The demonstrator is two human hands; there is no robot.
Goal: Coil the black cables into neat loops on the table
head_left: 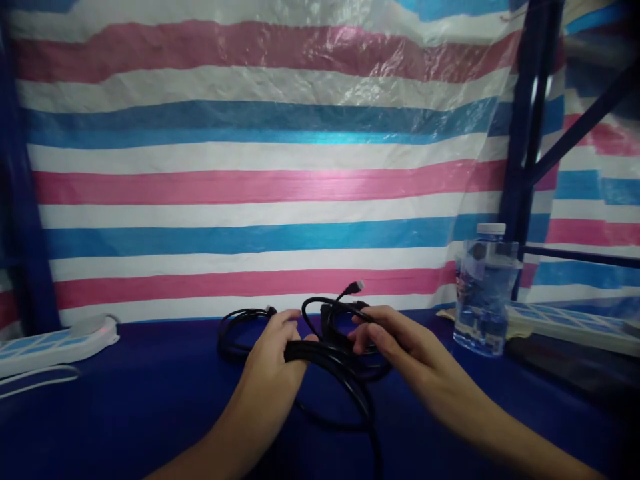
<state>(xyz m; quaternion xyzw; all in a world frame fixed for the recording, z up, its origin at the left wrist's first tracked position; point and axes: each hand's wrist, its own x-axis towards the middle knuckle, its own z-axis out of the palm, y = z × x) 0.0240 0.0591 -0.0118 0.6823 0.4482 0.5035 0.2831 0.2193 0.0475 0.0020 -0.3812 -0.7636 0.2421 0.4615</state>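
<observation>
The thick loops of a black cable (357, 393) are gripped in the closed left hand (275, 350), from which they arc rightward and down over the blue tabletop (165, 387). A raised strand of it is pinched between the thumb and fingers of the right hand (400, 340), so the cable is spanned between both hands. A metal-ended plug (355, 287) is noted just beyond, tilted up rightward, nearer the right hand.

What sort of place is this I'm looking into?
Probably a makeshift, screened-off workspace, though I can't tell what lies beyond: a striped plastic sheet hangs behind a dark blue tabletop, with a dark blue metal post at the right.
</observation>
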